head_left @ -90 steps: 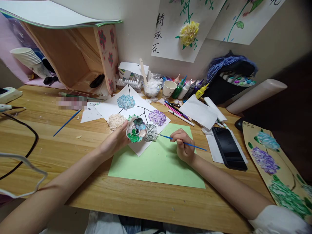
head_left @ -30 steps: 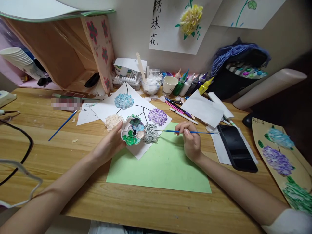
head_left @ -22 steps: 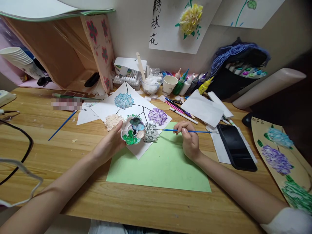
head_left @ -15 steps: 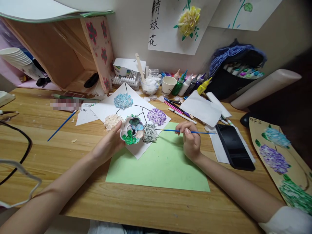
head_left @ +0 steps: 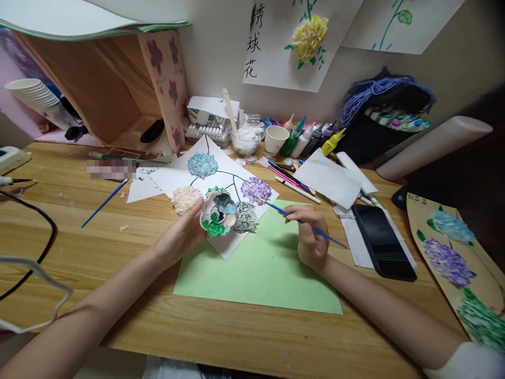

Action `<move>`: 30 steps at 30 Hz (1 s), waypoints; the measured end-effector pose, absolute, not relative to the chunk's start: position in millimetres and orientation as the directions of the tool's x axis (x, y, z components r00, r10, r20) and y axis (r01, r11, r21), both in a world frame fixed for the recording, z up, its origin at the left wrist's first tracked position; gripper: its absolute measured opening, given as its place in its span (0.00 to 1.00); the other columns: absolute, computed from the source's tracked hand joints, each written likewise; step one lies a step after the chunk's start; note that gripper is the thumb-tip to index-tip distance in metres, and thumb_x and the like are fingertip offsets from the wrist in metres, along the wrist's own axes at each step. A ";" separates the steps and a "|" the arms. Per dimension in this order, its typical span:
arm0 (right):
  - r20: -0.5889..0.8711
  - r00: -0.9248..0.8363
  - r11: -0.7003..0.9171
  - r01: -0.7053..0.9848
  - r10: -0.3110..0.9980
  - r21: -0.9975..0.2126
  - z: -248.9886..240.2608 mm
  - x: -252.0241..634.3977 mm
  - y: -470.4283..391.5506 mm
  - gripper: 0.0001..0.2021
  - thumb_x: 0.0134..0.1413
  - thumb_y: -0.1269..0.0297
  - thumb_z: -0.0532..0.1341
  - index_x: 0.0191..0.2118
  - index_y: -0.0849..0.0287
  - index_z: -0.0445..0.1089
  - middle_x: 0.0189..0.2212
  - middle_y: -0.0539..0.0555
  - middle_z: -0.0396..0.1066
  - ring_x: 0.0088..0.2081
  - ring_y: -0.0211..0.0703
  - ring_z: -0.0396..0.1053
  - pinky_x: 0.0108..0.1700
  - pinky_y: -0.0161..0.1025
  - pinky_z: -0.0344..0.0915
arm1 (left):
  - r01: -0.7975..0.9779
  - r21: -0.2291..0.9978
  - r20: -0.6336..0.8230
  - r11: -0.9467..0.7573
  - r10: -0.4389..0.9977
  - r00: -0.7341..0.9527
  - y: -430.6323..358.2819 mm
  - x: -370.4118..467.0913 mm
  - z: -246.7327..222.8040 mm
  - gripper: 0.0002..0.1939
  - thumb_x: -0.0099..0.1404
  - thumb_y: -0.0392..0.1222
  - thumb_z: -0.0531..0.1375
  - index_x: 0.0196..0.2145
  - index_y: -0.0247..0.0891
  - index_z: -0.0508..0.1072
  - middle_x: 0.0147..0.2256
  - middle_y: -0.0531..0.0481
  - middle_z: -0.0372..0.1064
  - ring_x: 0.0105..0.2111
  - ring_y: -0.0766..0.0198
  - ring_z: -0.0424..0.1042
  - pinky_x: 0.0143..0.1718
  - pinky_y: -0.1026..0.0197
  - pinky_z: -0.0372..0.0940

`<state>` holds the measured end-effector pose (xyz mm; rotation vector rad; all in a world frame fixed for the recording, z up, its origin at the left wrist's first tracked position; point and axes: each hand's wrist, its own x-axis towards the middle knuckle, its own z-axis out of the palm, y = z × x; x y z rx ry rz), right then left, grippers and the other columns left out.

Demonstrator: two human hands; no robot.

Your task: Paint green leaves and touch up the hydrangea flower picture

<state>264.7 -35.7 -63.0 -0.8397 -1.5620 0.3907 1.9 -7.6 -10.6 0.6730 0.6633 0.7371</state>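
Observation:
My left hand (head_left: pixel 185 229) is closed on the rim of a white flower-shaped paint palette (head_left: pixel 209 207) with green, blue, dark and beige paint in its wells. A thin blue paintbrush (head_left: pixel 321 232) is pinched in my right hand (head_left: pixel 313 235), its tip pointing up and left at the purple flower (head_left: pixel 255 189); whether it touches cannot be told. That flower is on a white sheet (head_left: pixel 169 178) with drawn dark stems and blue (head_left: pixel 202 165), beige (head_left: pixel 187 199) and grey-black (head_left: pixel 245 217) textured flowers. A green one is partly hidden behind the palette. Light green paper (head_left: pixel 256 273) lies underneath.
A phone (head_left: pixel 382 239) lies right of my right hand, near a flower picture (head_left: pixel 450 258). Pens (head_left: pixel 292 176), a paper cup (head_left: pixel 276 139) and paint bottles (head_left: pixel 303 142) stand or lie behind. Another blue brush (head_left: pixel 104 202) rests at left, near a cable (head_left: pixel 51 231).
The brush has tilted, its tip moving up from beside the grey-black flower to the purple one while its back end dropped. The palette stays in my left hand, and the view shifted slightly.

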 end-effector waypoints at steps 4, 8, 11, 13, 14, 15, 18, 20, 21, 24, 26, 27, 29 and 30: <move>0.729 -0.315 0.786 0.365 0.608 -0.498 -55.4 264.0 -38.4 0.15 0.65 0.64 0.48 0.53 0.49 0.65 0.46 0.56 0.75 0.46 0.48 0.72 0.44 0.49 0.68 | -0.363 0.742 -0.297 0.564 0.761 0.577 -9.9 4.2 -12.7 0.27 0.69 0.55 0.50 0.60 0.41 0.65 0.55 0.47 0.70 0.60 0.53 0.62 0.59 0.56 0.56; 0.654 -0.478 0.810 0.354 0.587 -0.468 -49.4 260.4 -36.3 0.17 0.66 0.66 0.48 0.56 0.52 0.63 0.49 0.57 0.74 0.49 0.45 0.73 0.45 0.46 0.69 | -0.376 0.727 -0.292 0.575 0.753 0.589 -12.1 7.0 -12.1 0.27 0.69 0.54 0.50 0.60 0.40 0.64 0.57 0.46 0.68 0.61 0.52 0.60 0.60 0.53 0.54; 0.652 -0.467 0.802 0.342 0.597 -0.489 -48.2 259.5 -35.1 0.17 0.66 0.65 0.47 0.56 0.52 0.62 0.49 0.58 0.74 0.49 0.46 0.72 0.44 0.47 0.70 | -0.373 0.723 -0.293 0.581 0.748 0.596 -13.2 8.1 -10.3 0.28 0.69 0.54 0.49 0.62 0.40 0.61 0.56 0.45 0.68 0.61 0.52 0.60 0.61 0.53 0.53; 0.659 -0.448 0.797 0.339 0.604 -0.500 -48.9 260.1 -35.7 0.17 0.66 0.65 0.47 0.56 0.52 0.63 0.48 0.58 0.75 0.49 0.47 0.73 0.44 0.47 0.71 | -0.368 0.725 -0.291 0.582 0.743 0.603 -13.6 8.5 -9.5 0.28 0.69 0.54 0.49 0.62 0.39 0.61 0.56 0.45 0.69 0.61 0.52 0.61 0.62 0.52 0.52; 0.655 -0.449 0.794 0.339 0.608 -0.505 -49.8 260.6 -36.6 0.17 0.66 0.66 0.47 0.56 0.52 0.63 0.47 0.58 0.75 0.48 0.47 0.73 0.43 0.47 0.71 | -0.366 0.726 -0.290 0.582 0.741 0.606 -13.8 8.6 -9.4 0.28 0.70 0.54 0.49 0.62 0.39 0.62 0.56 0.45 0.69 0.60 0.52 0.61 0.62 0.52 0.53; 0.652 -0.449 0.792 0.337 0.610 -0.509 -51.1 260.9 -37.8 0.17 0.65 0.65 0.47 0.56 0.52 0.63 0.47 0.57 0.75 0.48 0.47 0.73 0.43 0.47 0.71 | -0.364 0.728 -0.291 0.581 0.742 0.604 -13.8 8.6 -9.6 0.28 0.70 0.54 0.49 0.62 0.39 0.62 0.56 0.45 0.69 0.60 0.52 0.61 0.61 0.52 0.53; 0.695 -0.331 0.769 0.307 0.638 -0.560 -56.5 260.6 -41.5 0.15 0.65 0.64 0.48 0.53 0.52 0.66 0.45 0.57 0.75 0.45 0.48 0.72 0.41 0.47 0.69 | -0.359 0.730 -0.302 0.581 0.746 0.593 -12.9 8.0 -11.1 0.27 0.69 0.54 0.49 0.61 0.38 0.64 0.57 0.45 0.68 0.60 0.52 0.62 0.61 0.53 0.54; 0.713 -0.104 0.713 0.244 0.693 -0.658 -59.8 259.5 -41.6 0.13 0.64 0.64 0.49 0.47 0.52 0.69 0.41 0.56 0.75 0.40 0.46 0.72 0.36 0.45 0.68 | -0.361 0.731 -0.304 0.579 0.750 0.588 -11.6 7.0 -11.9 0.28 0.69 0.54 0.50 0.61 0.39 0.63 0.57 0.45 0.67 0.60 0.51 0.61 0.61 0.52 0.54; 0.689 0.021 0.672 0.200 0.725 -0.713 -60.8 259.0 -40.2 0.12 0.64 0.64 0.49 0.44 0.53 0.70 0.38 0.55 0.74 0.37 0.45 0.71 0.34 0.43 0.66 | -0.361 0.733 -0.304 0.577 0.752 0.585 -11.0 6.4 -11.8 0.28 0.69 0.55 0.50 0.61 0.39 0.63 0.57 0.46 0.67 0.60 0.51 0.61 0.61 0.52 0.53; 0.537 0.286 0.534 0.096 0.793 -0.840 -60.7 259.7 -31.0 0.10 0.63 0.63 0.52 0.33 0.55 0.68 0.31 0.52 0.69 0.31 0.40 0.66 0.30 0.38 0.62 | -0.358 0.746 -0.304 0.561 0.765 0.567 -9.3 4.9 -10.1 0.29 0.68 0.56 0.51 0.62 0.41 0.61 0.56 0.46 0.68 0.61 0.50 0.60 0.62 0.52 0.51; 0.453 0.348 0.456 0.078 0.821 -0.887 -59.2 261.6 -24.1 0.12 0.62 0.60 0.54 0.28 0.56 0.65 0.27 0.50 0.65 0.28 0.37 0.64 0.29 0.36 0.60 | -0.350 0.753 -0.314 0.557 0.772 0.554 -8.8 4.2 -8.6 0.30 0.67 0.56 0.51 0.62 0.40 0.61 0.55 0.45 0.70 0.61 0.50 0.60 0.63 0.52 0.50; 0.427 0.354 0.429 0.076 0.832 -0.900 -58.4 262.6 -21.6 0.13 0.62 0.59 0.55 0.27 0.56 0.63 0.26 0.49 0.64 0.27 0.37 0.63 0.29 0.36 0.60 | -0.347 0.754 -0.320 0.558 0.773 0.548 -8.6 3.9 -8.2 0.30 0.67 0.57 0.51 0.62 0.40 0.61 0.55 0.45 0.70 0.61 0.50 0.60 0.63 0.52 0.49; 0.418 0.330 0.412 0.090 0.847 -0.907 -57.6 263.8 -19.7 0.15 0.63 0.56 0.54 0.26 0.56 0.61 0.24 0.49 0.62 0.26 0.36 0.62 0.29 0.36 0.60 | -0.350 0.752 -0.329 0.559 0.777 0.537 -8.4 3.4 -8.7 0.30 0.67 0.57 0.51 0.62 0.39 0.62 0.54 0.45 0.71 0.60 0.50 0.61 0.63 0.52 0.48; 0.432 0.304 0.420 0.109 0.849 -0.901 -57.7 263.8 -20.2 0.15 0.64 0.56 0.53 0.27 0.56 0.62 0.24 0.49 0.62 0.26 0.37 0.61 0.29 0.36 0.60 | -0.357 0.749 -0.329 0.558 0.781 0.531 -8.3 3.1 -9.4 0.30 0.67 0.57 0.51 0.61 0.39 0.63 0.53 0.45 0.71 0.60 0.50 0.61 0.63 0.52 0.48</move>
